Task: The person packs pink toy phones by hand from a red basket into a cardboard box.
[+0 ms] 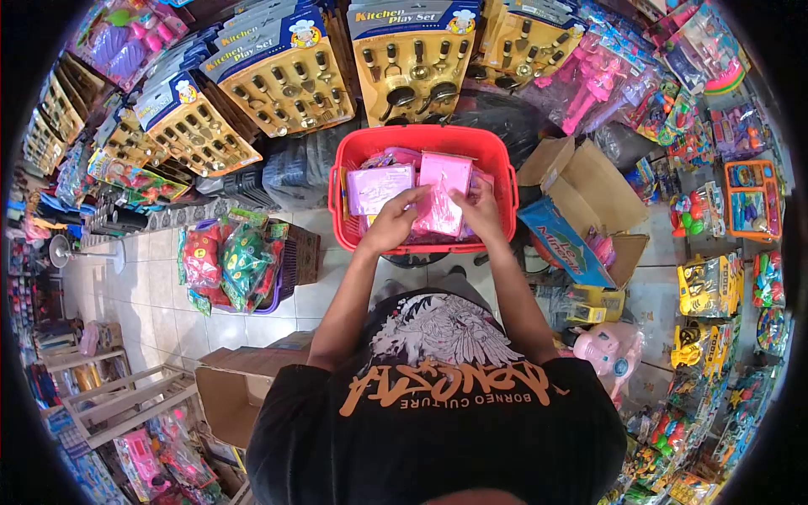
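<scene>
Together, the left hand (393, 225) and right hand (481, 215) grip a pink pack (444, 202) by its opposite sides, fingers bent around the edges, over the red basket (379, 141). A paler pack (380, 187) lies in the basket, just left of it. Beside the basket, at right, stands an open carton (560, 244); kitchen sets (412, 67) line up beyond

Two hands (392, 227); one red basket (412, 135); one purple basket (289, 271); one fan (60, 251).
</scene>
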`<action>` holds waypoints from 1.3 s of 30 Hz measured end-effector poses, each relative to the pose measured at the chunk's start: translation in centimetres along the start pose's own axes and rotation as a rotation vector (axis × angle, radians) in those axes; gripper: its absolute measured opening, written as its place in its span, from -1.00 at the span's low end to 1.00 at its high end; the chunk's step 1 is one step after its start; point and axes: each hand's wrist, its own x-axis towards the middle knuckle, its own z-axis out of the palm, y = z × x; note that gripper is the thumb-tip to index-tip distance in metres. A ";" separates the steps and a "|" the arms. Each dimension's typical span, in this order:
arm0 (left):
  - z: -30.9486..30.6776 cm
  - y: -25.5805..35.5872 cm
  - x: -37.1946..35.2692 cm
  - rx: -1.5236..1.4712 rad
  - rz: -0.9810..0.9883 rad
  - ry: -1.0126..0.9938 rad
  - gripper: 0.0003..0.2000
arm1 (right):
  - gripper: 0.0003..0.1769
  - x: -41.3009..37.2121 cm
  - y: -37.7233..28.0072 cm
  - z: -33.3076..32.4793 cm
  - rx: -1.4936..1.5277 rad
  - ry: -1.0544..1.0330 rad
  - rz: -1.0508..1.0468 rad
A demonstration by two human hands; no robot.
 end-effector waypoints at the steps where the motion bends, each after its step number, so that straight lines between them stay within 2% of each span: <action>1: 0.3 0.1 0.5 0.136 0.030 0.048 -0.51 | -0.43 0.1 0.5 0.2 0.000 -0.003 -0.006; 3: 0.9 -0.6 0.9 0.307 0.086 0.106 -0.48 | -0.48 0.9 0.6 0.3 -0.141 -0.077 -0.080; 6: 1.1 -1.2 0.9 0.392 0.091 0.092 -0.48 | -0.48 1.2 -0.3 -0.7 -0.018 -0.121 0.002; 8: 1.5 -1.6 0.8 0.132 -0.004 0.147 -0.52 | -0.54 0.2 -2.6 -2.0 0.078 -0.136 0.086; 9: 1.7 -1.6 1.0 0.136 -0.013 0.132 -0.52 | -0.54 0.4 -2.1 -2.2 0.084 -0.126 0.100; 11: 2.0 -1.6 1.1 -0.013 0.005 0.189 -0.53 | -0.58 0.9 -1.0 -2.5 0.216 -0.014 0.005; 13: 2.6 0.7 1.2 0.062 -0.002 0.169 -0.52 | -0.58 0.4 -3.4 -3.4 0.252 0.013 0.036; 16: 4.2 1.9 2.0 0.027 -0.001 0.132 -0.49 | -0.51 -0.1 -5.0 -3.6 0.500 -0.005 -0.030; 18: 5.2 2.3 2.5 0.196 0.121 0.159 -0.49 | -0.51 -0.4 -5.3 -3.2 0.481 0.033 -0.067; 21: 6.1 3.3 3.2 0.069 0.109 0.142 -0.37 | -0.54 -1.3 -6.8 -3.4 0.479 0.050 -0.121; 23: 6.6 3.0 3.7 0.018 0.136 0.158 -0.38 | -0.57 -1.9 -7.9 -4.0 0.727 -0.177 -0.060; 24: 6.8 2.9 3.8 -0.032 0.166 0.179 -0.39 | -0.65 -2.0 -7.7 -3.9 0.715 -0.217 -0.142; 27: 6.2 3.2 3.6 -0.206 0.058 0.209 -0.43 | -0.69 -2.0 -7.5 -4.6 0.662 -0.287 -0.085; 28: 6.2 3.3 3.5 -0.257 0.033 0.266 -0.53 | -0.67 -2.0 -7.3 -4.9 0.634 -0.324 -0.056; 29: 5.9 2.9 3.4 -0.256 0.033 0.270 -0.53 | -0.67 -1.8 -7.1 -5.2 0.634 -0.328 -0.055; 31: 4.6 1.7 3.3 -0.485 -0.191 0.325 -0.59 | -0.65 -0.9 -6.5 -6.0 0.630 -0.337 -0.065; 32: 4.2 1.2 3.0 -0.477 -0.222 0.375 -0.60 | -0.67 -0.4 -6.0 -6.1 0.543 -0.226 -0.114; 33: 3.7 0.7 2.8 -0.478 -0.222 0.377 -0.60 | -0.67 0.2 -4.6 -6.1 0.543 -0.229 -0.113; 35: 2.6 -0.8 2.6 -0.566 -0.243 0.380 -0.56 | -0.77 1.3 -1.9 -6.1 0.506 -0.119 0.086; 36: 2.3 -0.7 2.6 -0.527 -0.263 0.390 -0.55 | -0.74 1.1 -2.2 -6.4 0.381 -0.175 0.135; 37: 2.4 -0.6 2.7 -0.529 -0.262 0.390 -0.55 | -0.74 1.3 -1.8 -6.2 0.379 -0.174 0.134; 39: 2.7 0.0 2.6 -0.651 -0.297 0.469 -0.57 | -0.60 1.5 0.8 -5.0 0.138 -0.323 0.119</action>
